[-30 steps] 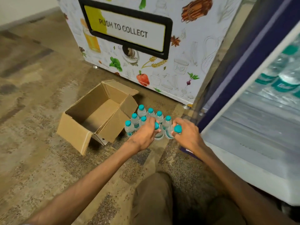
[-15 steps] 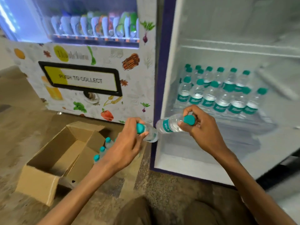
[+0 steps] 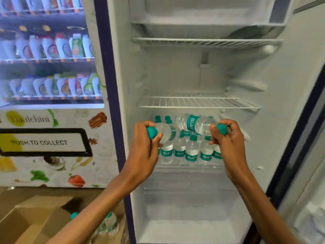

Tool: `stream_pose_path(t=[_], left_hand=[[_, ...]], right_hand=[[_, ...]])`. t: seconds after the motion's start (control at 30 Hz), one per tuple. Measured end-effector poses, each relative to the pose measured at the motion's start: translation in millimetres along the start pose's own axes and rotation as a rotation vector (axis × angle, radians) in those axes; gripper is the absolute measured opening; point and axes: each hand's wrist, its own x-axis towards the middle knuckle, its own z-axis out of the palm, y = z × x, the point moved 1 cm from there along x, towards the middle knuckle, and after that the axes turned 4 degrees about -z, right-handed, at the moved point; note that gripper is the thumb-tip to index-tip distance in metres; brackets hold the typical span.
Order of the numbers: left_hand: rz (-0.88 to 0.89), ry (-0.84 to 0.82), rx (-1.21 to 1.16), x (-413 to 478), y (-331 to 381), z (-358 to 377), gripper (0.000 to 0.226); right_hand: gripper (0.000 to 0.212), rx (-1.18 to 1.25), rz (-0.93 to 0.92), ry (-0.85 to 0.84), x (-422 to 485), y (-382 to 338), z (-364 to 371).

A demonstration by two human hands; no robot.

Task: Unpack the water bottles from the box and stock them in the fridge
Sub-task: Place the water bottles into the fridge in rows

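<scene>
My left hand (image 3: 146, 148) grips a small clear water bottle (image 3: 166, 133) by its teal-capped neck, bottle lying sideways. My right hand (image 3: 228, 140) holds a second water bottle (image 3: 193, 123) the same way, tilted with its teal label facing me. Both bottles hover in front of the open fridge (image 3: 290, 120), just above several upright stocked bottles (image 3: 191, 152) on a glass shelf. The cardboard box (image 3: 35, 221) lies open on the floor at bottom left, with loose bottles (image 3: 110, 221) standing beside it.
Two white wire shelves (image 3: 193, 102) sit above the stocked row. A vending machine (image 3: 52, 120) with a "PUSH TO COLLECT" flap stands left of the fridge. The fridge door (image 3: 309, 173) hangs open on the right. The bottom compartment (image 3: 190, 217) holds no bottles.
Both hands lifted a bottle each from the floor cluster and rose to the fridge's stocked shelf. My view swung up from the floor to the fridge interior.
</scene>
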Motion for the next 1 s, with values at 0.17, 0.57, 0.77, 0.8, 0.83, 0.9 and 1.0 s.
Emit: stream_pose_path(t=[0.17, 0.57, 0.77, 0.8, 0.83, 0.9, 1.0], left_hand=[[-0.07, -0.05, -0.044, 60, -36, 47, 0.013], [-0.089, -0.176, 0.354, 121, -102, 118, 0.024], [-0.264, -0.249, 0.408, 157, -131, 140, 0.031], [-0.291, -0.275, 0.432, 163, -136, 144, 0.032], [-0.326, -0.297, 0.442, 168, -140, 148, 0.03], [-0.391, -0.346, 0.481, 174, -148, 157, 0.029], [-0.396, -0.424, 0.6, 179, -160, 173, 0.037]], right_hand=[[0.019, -0.056, 0.072, 0.081, 42, 40, -1], [0.03, -0.544, 0.137, -0.19, 140, 117, 15], [0.035, -0.818, 0.087, -0.482, 170, 152, 36], [0.035, -0.847, 0.075, -0.519, 175, 156, 40], [0.036, -0.869, 0.072, -0.552, 181, 161, 43], [0.039, -0.91, 0.077, -0.607, 190, 170, 50], [0.042, -0.967, 0.085, -0.683, 200, 181, 57]])
